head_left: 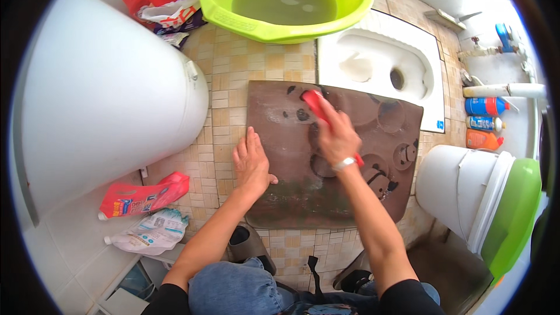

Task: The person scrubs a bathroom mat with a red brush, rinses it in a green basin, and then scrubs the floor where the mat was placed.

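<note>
A wet brown mat (286,192) with dark panda prints lies on the tiled floor in front of me. My left hand (251,162) rests flat on the mat's left edge, its fingers stretched out, holding nothing. Wrapped around a long red scrubbing brush (315,105), my right hand (338,139) is over the upper middle of the mat. The brush's far end shows beyond my fingers, and a bit of red shows beside the wrist. Its bristles are hidden. A light band circles my right wrist.
A green basin (262,31) of murky water stands at the far side, partly over a white squat toilet (429,76). A large white cylinder (116,81) fills the left. Detergent pouches (146,195) lie below it. A white bucket (449,184) and several bottles (486,106) stand right.
</note>
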The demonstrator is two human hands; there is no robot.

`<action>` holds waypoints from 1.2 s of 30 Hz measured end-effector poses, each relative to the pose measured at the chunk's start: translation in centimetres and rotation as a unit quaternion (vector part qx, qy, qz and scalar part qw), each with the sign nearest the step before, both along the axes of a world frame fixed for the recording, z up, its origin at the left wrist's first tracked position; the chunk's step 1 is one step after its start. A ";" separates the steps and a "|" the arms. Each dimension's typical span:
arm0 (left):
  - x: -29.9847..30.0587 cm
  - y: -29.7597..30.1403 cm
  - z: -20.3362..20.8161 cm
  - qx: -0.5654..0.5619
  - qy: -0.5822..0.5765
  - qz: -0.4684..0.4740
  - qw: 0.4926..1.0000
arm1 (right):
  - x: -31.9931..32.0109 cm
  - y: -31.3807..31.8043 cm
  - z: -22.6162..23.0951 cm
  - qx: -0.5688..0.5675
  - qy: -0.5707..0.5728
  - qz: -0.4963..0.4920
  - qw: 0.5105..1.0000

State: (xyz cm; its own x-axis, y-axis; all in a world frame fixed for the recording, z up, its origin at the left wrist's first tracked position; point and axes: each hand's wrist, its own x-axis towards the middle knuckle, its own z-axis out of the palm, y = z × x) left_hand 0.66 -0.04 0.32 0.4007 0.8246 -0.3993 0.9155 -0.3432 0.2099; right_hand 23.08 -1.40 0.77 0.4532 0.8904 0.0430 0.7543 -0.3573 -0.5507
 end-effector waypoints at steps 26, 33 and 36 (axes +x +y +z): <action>0.3 -0.5 0.3 0.041 -0.013 -0.039 0.998 | 14.9 -4.9 -4.1 -0.094 -0.011 -0.231 0.968; 0.1 -0.3 0.6 0.023 0.040 -0.033 0.998 | 0.5 1.8 -2.4 -0.179 0.050 -0.032 0.982; 0.1 -0.7 0.9 0.035 0.043 -0.045 0.997 | 0.1 1.9 -2.3 -0.144 0.049 0.129 0.980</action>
